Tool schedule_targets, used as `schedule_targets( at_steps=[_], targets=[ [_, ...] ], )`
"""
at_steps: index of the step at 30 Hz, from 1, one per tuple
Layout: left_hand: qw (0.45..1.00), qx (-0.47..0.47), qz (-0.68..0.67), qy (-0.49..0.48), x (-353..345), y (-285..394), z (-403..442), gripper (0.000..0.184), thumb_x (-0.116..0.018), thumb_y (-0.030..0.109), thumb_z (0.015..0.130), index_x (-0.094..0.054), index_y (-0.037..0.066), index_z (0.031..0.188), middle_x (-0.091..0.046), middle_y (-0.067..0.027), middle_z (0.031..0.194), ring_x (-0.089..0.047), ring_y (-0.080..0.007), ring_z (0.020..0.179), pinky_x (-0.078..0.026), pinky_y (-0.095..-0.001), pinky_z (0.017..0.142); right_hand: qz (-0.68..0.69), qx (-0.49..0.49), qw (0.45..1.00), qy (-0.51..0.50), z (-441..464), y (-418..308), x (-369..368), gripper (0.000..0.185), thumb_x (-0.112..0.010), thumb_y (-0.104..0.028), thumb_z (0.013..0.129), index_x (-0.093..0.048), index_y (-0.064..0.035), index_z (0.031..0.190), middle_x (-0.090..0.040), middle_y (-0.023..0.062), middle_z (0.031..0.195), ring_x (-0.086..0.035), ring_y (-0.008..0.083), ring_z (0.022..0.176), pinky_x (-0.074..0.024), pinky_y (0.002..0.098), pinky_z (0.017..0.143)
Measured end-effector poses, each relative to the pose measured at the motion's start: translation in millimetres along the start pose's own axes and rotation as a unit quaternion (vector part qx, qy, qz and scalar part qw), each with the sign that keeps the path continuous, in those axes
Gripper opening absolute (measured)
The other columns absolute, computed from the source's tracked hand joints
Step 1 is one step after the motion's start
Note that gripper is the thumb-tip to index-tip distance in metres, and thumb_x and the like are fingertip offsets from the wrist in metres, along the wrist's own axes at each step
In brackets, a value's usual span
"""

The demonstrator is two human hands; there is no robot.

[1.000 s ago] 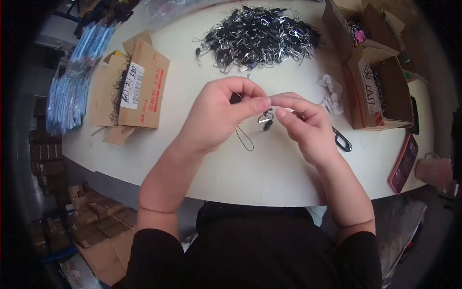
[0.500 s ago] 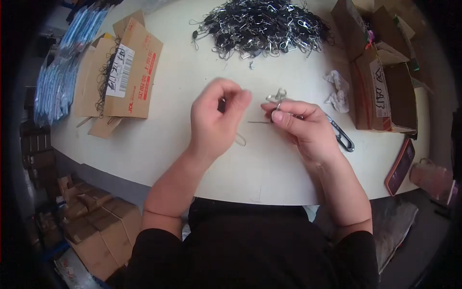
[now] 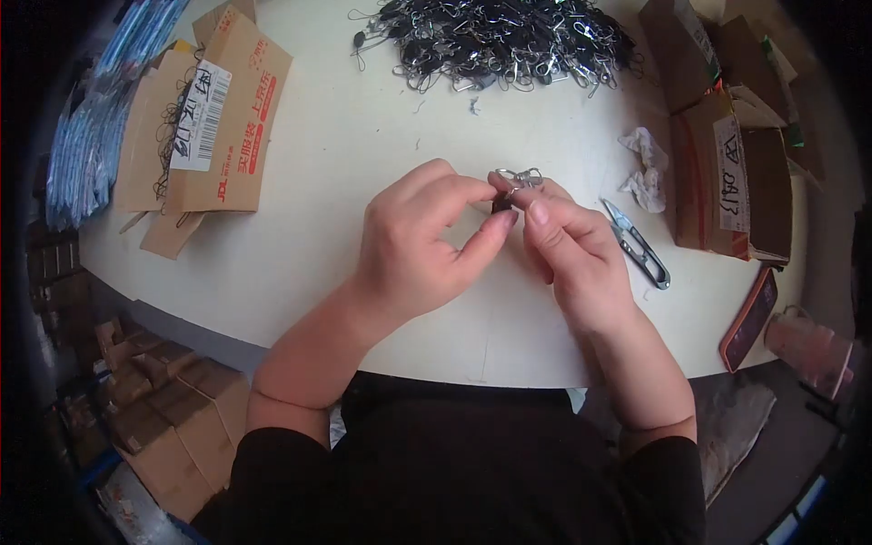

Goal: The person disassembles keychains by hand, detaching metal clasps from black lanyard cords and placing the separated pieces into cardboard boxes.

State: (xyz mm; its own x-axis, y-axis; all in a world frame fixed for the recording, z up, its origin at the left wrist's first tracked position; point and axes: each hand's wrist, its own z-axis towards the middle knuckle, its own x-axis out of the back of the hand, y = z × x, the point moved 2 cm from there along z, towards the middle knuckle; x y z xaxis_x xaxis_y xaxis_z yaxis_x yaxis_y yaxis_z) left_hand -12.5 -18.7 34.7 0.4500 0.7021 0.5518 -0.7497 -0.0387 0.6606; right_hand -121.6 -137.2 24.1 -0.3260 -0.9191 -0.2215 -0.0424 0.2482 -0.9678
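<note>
My left hand [image 3: 422, 241] pinches a small black piece [image 3: 502, 203] between thumb and forefinger, in front of my chest above the table. Close against it, my right hand [image 3: 577, 250] has its thumb and forefinger closed on a silver metal clasp [image 3: 520, 174], whose hook end sticks up beyond the fingertips. The black piece and the clasp meet between my two hands; fingers hide how they join. Beyond my hands lies a heap of black cords with metal clasps [image 3: 509, 45]. Thread snips [image 3: 643, 254] rest on the table to the right of my right hand.
A cardboard box [image 3: 232, 136] with black loops over its edge stands at left, beside stacked blue plastic packets [image 3: 86, 168]. At right are open cardboard boxes [image 3: 708, 182], crumpled white tissue [image 3: 643, 168], a phone [image 3: 750, 320] and a pinkish cup [image 3: 807, 345]. Cartons [image 3: 182, 418] sit below left.
My left hand has moved right, from apart to meeting my right hand, its thumb and forefinger now on the black piece. My right hand keeps the clasp. The view has shifted slightly.
</note>
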Motion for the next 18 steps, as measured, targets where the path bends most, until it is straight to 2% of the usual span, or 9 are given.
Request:
schedule_targets(
  at_steps=[5, 9, 12, 13, 16, 18],
  targets=[
    [0.999, 0.032, -0.019, -0.035, 0, -3, -2, 0.015, -0.063, 0.001, 0.07, -0.057, 0.004, 0.083, -0.049, -0.0053, 0.064, -0.045, -0.0172, 0.051, -0.037, -0.0279, 0.046, -0.068, 0.054, 0.996, 0.019, -2, 0, -2, 0.021, -0.055, -0.01, 0.09, -0.061, 0.0012, 0.107, -0.056, 0.0086, 0.104, -0.052, 0.0133, 0.087, -0.0412, 0.0245, 0.078],
    [0.981, 0.078, -0.153, -0.088, 0, -6, -4, 0.009, -0.054, 0.001, 0.075, -0.054, 0.001, 0.085, -0.051, -0.0067, 0.07, -0.044, -0.0138, 0.057, -0.038, -0.0273, 0.052, -0.181, 0.104, 0.976, 0.053, 1, 2, 7, 0.023, -0.062, -0.005, 0.082, -0.061, 0.0004, 0.104, -0.056, 0.0055, 0.1, -0.05, 0.0083, 0.07, -0.0409, 0.0213, 0.061],
    [0.944, 0.162, -0.258, -0.129, -2, -8, -9, 0.008, -0.047, 0.003, 0.081, -0.052, -0.001, 0.087, -0.051, -0.0056, 0.074, -0.042, -0.0097, 0.061, -0.037, -0.0255, 0.056, -0.157, 0.02, 0.983, 0.089, -1, -8, 8, 0.028, -0.066, -0.003, 0.077, -0.06, -0.0015, 0.104, -0.056, 0.0034, 0.094, -0.045, 0.0055, 0.06, -0.038, 0.0201, 0.054],
    [0.926, 0.197, -0.286, -0.149, 1, -6, -7, 0.009, -0.045, 0.003, 0.083, -0.052, -0.001, 0.087, -0.051, -0.0048, 0.074, -0.042, -0.0086, 0.062, -0.037, -0.0249, 0.057, -0.149, 0.05, 0.983, 0.092, -1, -6, 9, 0.032, -0.068, -0.002, 0.075, -0.059, -0.0026, 0.106, -0.055, 0.0026, 0.089, -0.04, 0.005, 0.054, -0.0366, 0.0197, 0.051],
    [0.893, 0.245, -0.34, -0.165, 0, -3, -6, 0.013, -0.04, 0.004, 0.087, -0.052, -0.002, 0.087, -0.05, -0.0026, 0.074, -0.04, -0.0067, 0.064, -0.036, -0.0232, 0.058, -0.198, 0.05, 0.978, 0.036, -2, -12, 5, 0.032, -0.068, -0.004, 0.075, -0.06, -0.0031, 0.105, -0.056, 0.004, 0.089, -0.04, 0.0059, 0.054, -0.0368, 0.0198, 0.051],
    [0.89, 0.248, -0.345, -0.164, -1, -4, -6, 0.015, -0.039, 0.004, 0.088, -0.053, -0.002, 0.087, -0.049, -0.0017, 0.072, -0.039, -0.0061, 0.064, -0.035, -0.0225, 0.058, -0.206, 0.051, 0.977, 0.028, -1, -8, 5, 0.025, -0.07, -0.006, 0.075, -0.062, -0.0018, 0.099, -0.059, 0.0049, 0.082, -0.041, 0.0065, 0.054, -0.0373, 0.0201, 0.051]
  ],
)
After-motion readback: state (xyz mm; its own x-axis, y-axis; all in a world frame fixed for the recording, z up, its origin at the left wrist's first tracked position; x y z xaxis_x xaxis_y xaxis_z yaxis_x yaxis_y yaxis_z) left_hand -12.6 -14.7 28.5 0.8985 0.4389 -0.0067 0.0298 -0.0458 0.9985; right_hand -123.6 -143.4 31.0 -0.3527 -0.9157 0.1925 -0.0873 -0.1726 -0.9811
